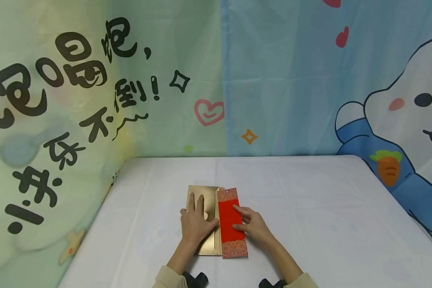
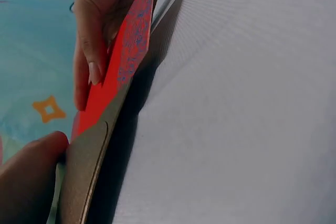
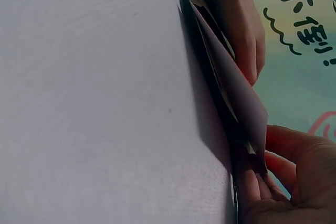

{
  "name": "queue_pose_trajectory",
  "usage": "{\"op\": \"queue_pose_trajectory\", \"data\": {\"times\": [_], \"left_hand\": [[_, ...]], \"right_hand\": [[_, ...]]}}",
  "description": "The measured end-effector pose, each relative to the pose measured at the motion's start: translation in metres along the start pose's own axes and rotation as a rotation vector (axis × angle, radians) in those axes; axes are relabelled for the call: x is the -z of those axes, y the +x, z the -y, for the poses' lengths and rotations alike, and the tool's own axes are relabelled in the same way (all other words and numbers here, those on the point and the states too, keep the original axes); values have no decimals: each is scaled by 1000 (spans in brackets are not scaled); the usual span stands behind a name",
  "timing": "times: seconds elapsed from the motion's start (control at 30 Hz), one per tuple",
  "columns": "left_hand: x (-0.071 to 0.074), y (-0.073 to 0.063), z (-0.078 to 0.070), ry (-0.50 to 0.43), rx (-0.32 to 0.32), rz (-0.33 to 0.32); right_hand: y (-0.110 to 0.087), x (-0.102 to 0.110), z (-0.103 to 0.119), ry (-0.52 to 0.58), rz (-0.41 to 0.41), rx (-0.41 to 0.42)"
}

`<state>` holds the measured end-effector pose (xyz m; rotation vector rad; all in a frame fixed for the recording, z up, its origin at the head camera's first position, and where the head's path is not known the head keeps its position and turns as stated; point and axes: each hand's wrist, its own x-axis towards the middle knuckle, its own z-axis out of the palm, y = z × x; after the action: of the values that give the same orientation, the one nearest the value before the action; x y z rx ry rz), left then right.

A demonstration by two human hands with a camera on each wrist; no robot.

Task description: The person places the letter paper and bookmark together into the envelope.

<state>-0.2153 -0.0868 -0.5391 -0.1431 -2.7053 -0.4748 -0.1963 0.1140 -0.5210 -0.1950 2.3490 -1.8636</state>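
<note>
A gold folder-like piece of card (image 1: 211, 242) lies on the white table. My left hand (image 1: 196, 224) rests on it with fingers spread, its thumb near the inner edge. Along its right side stands a red panel (image 1: 230, 224) with orange-red patterned bands at both ends. The right hand (image 1: 255, 227) pinches this panel at its right edge, fingers on both faces in the right wrist view. There the panel's plain back (image 3: 247, 103) tilts up off the table. Whether the red panel is joined to the gold card I cannot tell.
The white-covered table (image 1: 327, 216) stretches out on both sides of the card. A printed curtain (image 1: 273, 80) with a cartoon bear, hearts and black characters hangs behind and on the left. Dark devices (image 1: 196, 280) are worn at both wrists.
</note>
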Motion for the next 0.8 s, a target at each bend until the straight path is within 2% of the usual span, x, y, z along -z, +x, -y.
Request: {"op": "queue_pose_trajectory", "data": {"times": [0.13, 0.43, 0.57, 0.8], "left_hand": [[2, 1, 0, 14, -5, -6], [1, 0, 0, 12, -14, -2], [0, 1, 1, 7, -15, -3], [1, 1, 1, 3, -10, -11]], "right_hand": [[0, -2, 2, -53, -24, 13], [4, -5, 3, -249, -79, -6], [6, -6, 4, -278, -87, -26], [8, -8, 5, -267, -109, -50]]}}
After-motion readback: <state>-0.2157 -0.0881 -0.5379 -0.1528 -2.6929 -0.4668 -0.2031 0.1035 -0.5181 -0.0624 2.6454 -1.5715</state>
